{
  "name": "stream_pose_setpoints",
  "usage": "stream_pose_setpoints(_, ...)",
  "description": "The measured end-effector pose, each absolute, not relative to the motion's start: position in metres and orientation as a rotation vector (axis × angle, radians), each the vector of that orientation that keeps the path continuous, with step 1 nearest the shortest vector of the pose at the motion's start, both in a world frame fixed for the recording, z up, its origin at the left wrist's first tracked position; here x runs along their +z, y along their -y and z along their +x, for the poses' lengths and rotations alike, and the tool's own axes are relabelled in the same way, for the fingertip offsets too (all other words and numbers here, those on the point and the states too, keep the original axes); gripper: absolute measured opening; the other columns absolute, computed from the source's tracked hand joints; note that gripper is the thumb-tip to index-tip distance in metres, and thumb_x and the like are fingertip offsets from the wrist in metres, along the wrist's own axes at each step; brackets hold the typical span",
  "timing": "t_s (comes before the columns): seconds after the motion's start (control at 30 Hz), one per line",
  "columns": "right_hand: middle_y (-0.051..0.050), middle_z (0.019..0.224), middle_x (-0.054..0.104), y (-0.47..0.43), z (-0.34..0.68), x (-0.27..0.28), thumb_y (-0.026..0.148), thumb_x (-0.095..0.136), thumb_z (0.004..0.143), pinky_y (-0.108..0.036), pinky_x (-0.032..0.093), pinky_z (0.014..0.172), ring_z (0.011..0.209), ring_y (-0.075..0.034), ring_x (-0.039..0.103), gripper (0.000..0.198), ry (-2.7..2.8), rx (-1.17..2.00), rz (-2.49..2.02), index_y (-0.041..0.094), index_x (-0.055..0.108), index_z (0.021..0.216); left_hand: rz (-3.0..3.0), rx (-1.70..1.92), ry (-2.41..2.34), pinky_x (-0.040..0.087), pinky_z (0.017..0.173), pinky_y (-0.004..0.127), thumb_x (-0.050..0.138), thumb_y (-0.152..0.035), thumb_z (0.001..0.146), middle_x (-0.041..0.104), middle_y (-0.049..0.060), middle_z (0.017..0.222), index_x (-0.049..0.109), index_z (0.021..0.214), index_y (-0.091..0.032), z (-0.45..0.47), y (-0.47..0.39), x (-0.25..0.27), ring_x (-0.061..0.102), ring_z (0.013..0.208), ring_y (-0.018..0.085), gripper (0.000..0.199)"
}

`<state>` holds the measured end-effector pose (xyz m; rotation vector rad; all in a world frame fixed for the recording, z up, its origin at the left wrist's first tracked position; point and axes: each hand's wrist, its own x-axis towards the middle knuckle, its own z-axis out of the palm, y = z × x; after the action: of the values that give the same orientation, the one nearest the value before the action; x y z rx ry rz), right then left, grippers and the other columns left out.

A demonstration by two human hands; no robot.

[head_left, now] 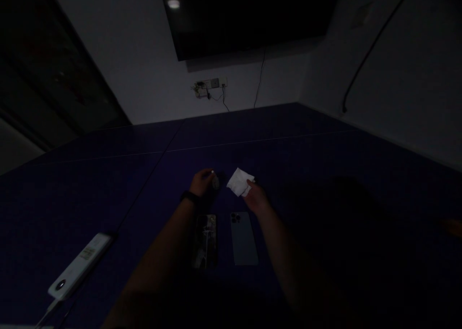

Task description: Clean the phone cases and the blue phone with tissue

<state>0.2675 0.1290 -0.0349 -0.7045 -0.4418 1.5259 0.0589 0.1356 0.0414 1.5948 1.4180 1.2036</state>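
In the dim head view, my left hand [200, 182], with a dark band at the wrist, pinches a small translucent bottle [215, 181] with a white tip. Its details are lost in the dark. To the right, my right hand [257, 198] grips a folded white tissue [238, 181] between thumb and fingers, apart from the bottle. Nearer to me lies a pale blue phone [245, 242], back up, its cameras at the top left. Beside it on the left rests a dark phone case [206, 242] with a light pattern; whether a phone is inside I cannot tell.
All this is on a dark blue surface [144, 242]. A white power strip [81, 266] with a cable lies at the lower left. Against the far wall are sockets [211, 84] with plugs and cords, below a large black screen [252, 16].
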Motion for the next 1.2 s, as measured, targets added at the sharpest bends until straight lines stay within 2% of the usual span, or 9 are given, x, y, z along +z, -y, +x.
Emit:
stream_pose_setpoints(0.1,-0.006,0.096,0.076,-0.135,0.267,-0.038,0.021,0.063,0.082,-0.041,0.059,0.087,0.103,-0.024,0.071,0.013,0.407,1.525,-0.710,0.024,0.066,0.094,1.625,1.210,-1.423,0.057,0.090,0.044,0.062,-0.035,0.098,0.063,0.010,0.125,0.061,0.124,-0.016,0.060,-0.140,0.044,0.065,0.106,0.023,0.032)
stream_pose_setpoints(0.23,-0.006,0.095,0.077,-0.137,0.264,-0.040,0.018,0.061,0.082,-0.042,0.059,0.087,0.102,-0.025,0.071,0.013,0.381,1.543,-0.709,0.024,0.066,0.094,1.645,1.329,-1.431,0.053,0.093,0.037,0.072,-0.034,0.088,0.075,0.008,0.098,0.073,0.092,-0.016,0.058,-0.136,0.058,0.069,0.098,0.023,0.019)
stream_pose_setpoints(0.27,-0.005,0.095,0.077,-0.136,0.263,-0.041,0.018,0.062,0.082,-0.043,0.059,0.087,0.102,-0.026,0.071,0.013,0.378,1.550,-0.708,0.024,0.066,0.094,1.652,1.374,-1.430,0.052,0.092,0.037,0.071,-0.035,0.087,0.076,0.008,0.097,0.074,0.091,-0.017,0.058,-0.134,0.065,0.069,0.097,0.023,0.019)
stream_pose_setpoints(0.4,-0.005,0.097,0.077,-0.134,0.260,-0.040,0.021,0.061,0.084,-0.042,0.059,0.089,0.105,-0.025,0.070,0.014,0.381,1.570,-0.704,0.024,0.067,0.097,1.700,1.500,-1.394,0.050,0.093,0.033,0.068,-0.038,0.087,0.077,0.007,0.102,0.074,0.095,-0.018,0.058,-0.132,0.099,0.069,0.098,0.021,0.023)
stream_pose_setpoints(0.5,-0.006,0.097,0.077,-0.134,0.259,-0.040,0.023,0.059,0.085,-0.042,0.058,0.090,0.107,-0.025,0.070,0.014,0.392,1.590,-0.707,0.023,0.067,0.097,1.742,1.506,-1.365,0.050,0.091,0.033,0.069,-0.039,0.087,0.077,0.006,0.099,0.074,0.095,-0.018,0.071,-0.135,0.114,0.069,0.096,0.020,0.023)
stream_pose_setpoints(0.77,-0.008,0.096,0.076,-0.135,0.257,-0.040,0.026,0.061,0.084,-0.042,0.058,0.089,0.101,-0.026,0.071,0.016,0.410,1.625,-0.663,0.022,0.068,0.098,1.826,1.300,-1.375,0.050,0.083,0.032,0.071,-0.025,0.084,0.076,0.005,0.083,0.075,0.076,-0.017,0.118,-0.147,0.083,0.070,0.082,0.020,0.012)
stream_pose_setpoints(1.0,-0.008,0.090,0.077,-0.134,0.255,-0.040,0.023,0.058,0.086,-0.044,0.058,0.087,0.097,-0.027,0.073,0.015,0.348,1.642,-0.616,0.020,0.068,0.096,1.846,1.313,-1.410,0.051,0.084,0.031,0.068,-0.031,0.086,0.078,0.007,0.091,0.076,0.084,-0.017,0.119,-0.152,0.083,0.071,0.088,0.021,0.016)
stream_pose_setpoints(1.2,-0.007,0.089,0.078,-0.137,0.255,-0.041,0.016,0.050,0.091,-0.036,0.061,0.078,0.086,-0.022,0.074,0.019,0.301,1.665,-0.584,0.019,0.068,0.098,1.911,1.293,-1.431,0.051,0.087,0.032,0.071,-0.029,0.086,0.079,0.004,0.091,0.077,0.083,-0.021,0.129,-0.149,0.078,0.072,0.090,0.020,0.011)
